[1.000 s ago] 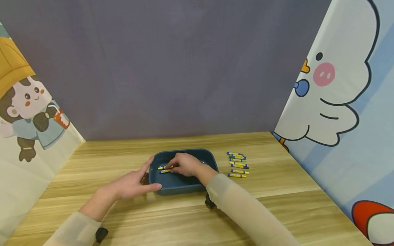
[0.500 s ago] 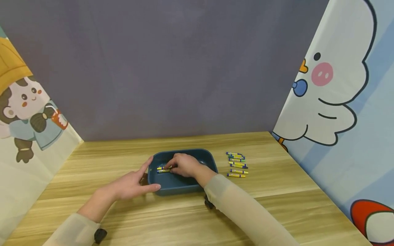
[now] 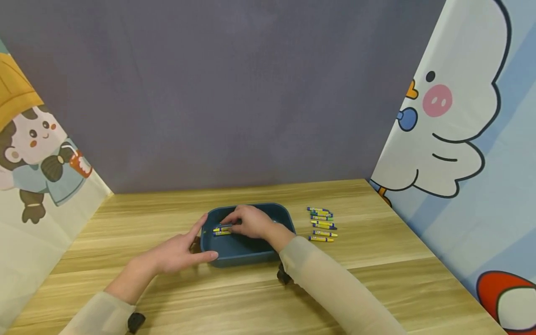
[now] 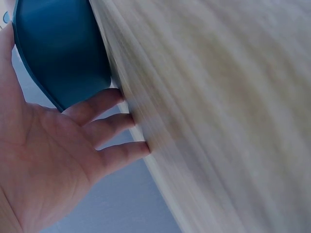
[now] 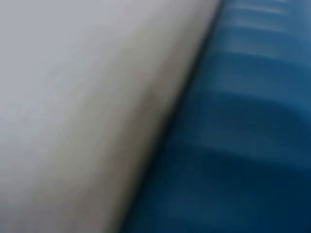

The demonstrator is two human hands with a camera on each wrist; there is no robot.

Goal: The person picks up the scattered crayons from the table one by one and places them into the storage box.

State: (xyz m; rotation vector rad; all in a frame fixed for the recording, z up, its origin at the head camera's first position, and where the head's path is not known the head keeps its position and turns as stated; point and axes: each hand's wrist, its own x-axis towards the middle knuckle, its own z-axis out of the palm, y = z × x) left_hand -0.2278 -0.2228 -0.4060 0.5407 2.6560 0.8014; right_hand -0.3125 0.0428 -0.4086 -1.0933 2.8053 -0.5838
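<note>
A dark blue tray (image 3: 247, 258) with rounded corners stands on the wooden table. My left hand (image 3: 173, 253) is spread around its left end, thumb at the front corner and index finger at the rim. In the left wrist view, the straight fingertips reach down to the table beside the tray wall (image 4: 63, 53). My right hand (image 3: 253, 223) is inside the tray, thumb and index finger on either side of a yellow crayon (image 3: 218, 229). A second yellow crayon (image 3: 221, 233) lies parallel just in front of it. The right wrist view is blurred and hides the fingers.
Several yellow-wrapped crayons (image 3: 321, 233) lie in a loose column on the table right of the tray. A grey curtain (image 3: 243, 116) stands behind the table (image 3: 188, 298). Printed cartoon panels (image 3: 456, 153) flank both sides.
My right index finger has shifted up and away from the thumb, and the hand has risen slightly. The left hand keeps its place at the tray. The head view has shifted a little.
</note>
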